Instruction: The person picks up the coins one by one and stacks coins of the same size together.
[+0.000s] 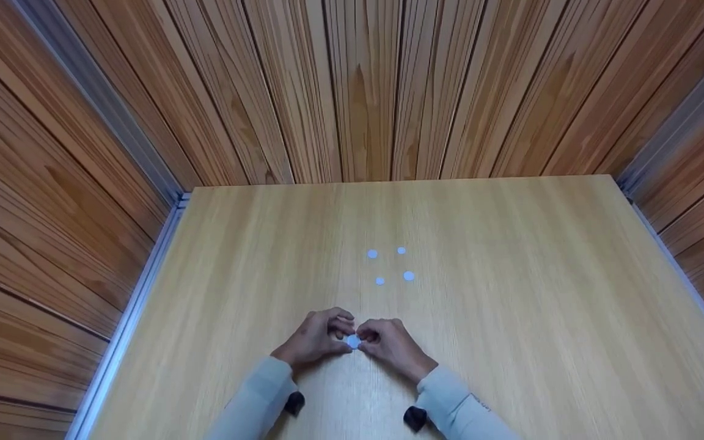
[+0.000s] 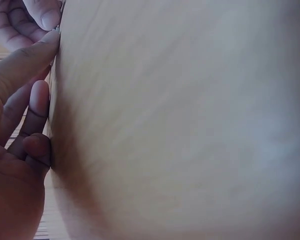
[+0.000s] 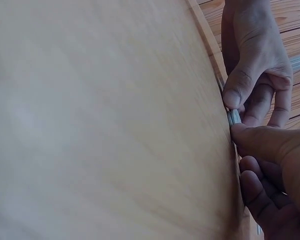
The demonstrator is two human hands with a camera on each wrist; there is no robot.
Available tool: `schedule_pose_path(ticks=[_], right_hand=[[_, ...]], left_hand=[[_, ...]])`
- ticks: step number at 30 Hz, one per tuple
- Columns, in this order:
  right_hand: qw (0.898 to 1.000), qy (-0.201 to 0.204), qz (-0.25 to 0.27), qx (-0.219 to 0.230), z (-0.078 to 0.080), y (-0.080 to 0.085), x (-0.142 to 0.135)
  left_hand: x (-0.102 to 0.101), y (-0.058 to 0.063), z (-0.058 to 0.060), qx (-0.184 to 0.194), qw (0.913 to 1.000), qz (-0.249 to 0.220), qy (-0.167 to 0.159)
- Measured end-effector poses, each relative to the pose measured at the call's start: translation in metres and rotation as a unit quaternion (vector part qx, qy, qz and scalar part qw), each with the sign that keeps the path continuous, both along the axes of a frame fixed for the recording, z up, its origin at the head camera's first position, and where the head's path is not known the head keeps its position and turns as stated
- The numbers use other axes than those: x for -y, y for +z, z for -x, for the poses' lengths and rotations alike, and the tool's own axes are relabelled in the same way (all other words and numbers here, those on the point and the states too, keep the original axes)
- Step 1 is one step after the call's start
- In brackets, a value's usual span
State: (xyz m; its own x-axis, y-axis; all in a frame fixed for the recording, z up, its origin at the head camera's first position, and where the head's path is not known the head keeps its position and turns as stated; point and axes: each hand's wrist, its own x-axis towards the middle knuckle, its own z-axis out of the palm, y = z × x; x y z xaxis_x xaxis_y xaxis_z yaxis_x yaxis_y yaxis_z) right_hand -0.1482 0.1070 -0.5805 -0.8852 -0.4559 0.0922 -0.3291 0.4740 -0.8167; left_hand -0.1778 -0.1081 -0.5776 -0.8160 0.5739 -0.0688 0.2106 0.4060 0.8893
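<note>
Near the front middle of the table, a small round pale disc [image 1: 353, 341], like a coin, lies between my two hands. Seen edge-on in the right wrist view, the disc [image 3: 233, 117] looks layered, like a short stack; how many layers I cannot tell. My left hand [image 1: 318, 335] pinches it from the left with thumb and fingertips. From the right, my right hand [image 1: 392, 348] pinches it too, its other fingers curled. In the left wrist view, the fingertips [image 2: 51, 37] hide most of the disc.
Beyond the hands lie several similar pale discs, among them a far left one [image 1: 373, 253] and a near right one [image 1: 409, 276]. The wooden table [image 1: 511, 275] meets plank walls [image 1: 364, 91] at its back and sides, with a metal rail [image 1: 144, 287] along the left.
</note>
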Motion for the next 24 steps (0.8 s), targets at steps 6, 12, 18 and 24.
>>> schedule_pose_path(ticks=[6, 12, 18, 24], right_hand=[[1.000, -0.002, 0.009, 0.006, -0.0010, 0.0000, -0.0003], [1.000, -0.002, 0.013, 0.010, -0.0016, 0.0004, -0.0007], [1.000, -0.003, 0.012, 0.008, -0.0017, -0.0002, -0.0004], [1.000, -0.007, 0.005, -0.002, -0.0014, -0.0002, 0.0002]], left_hand=[[-0.0011, 0.0004, -0.0004, 0.011, 0.9999, 0.005, 0.006], [-0.0011, 0.0007, -0.0006, 0.018, 0.9997, 0.014, 0.008], [-0.0008, 0.0008, -0.0019, 0.019, 0.9994, 0.024, 0.013], [-0.0010, 0.0007, -0.0025, 0.014, 0.9995, 0.023, 0.014]])
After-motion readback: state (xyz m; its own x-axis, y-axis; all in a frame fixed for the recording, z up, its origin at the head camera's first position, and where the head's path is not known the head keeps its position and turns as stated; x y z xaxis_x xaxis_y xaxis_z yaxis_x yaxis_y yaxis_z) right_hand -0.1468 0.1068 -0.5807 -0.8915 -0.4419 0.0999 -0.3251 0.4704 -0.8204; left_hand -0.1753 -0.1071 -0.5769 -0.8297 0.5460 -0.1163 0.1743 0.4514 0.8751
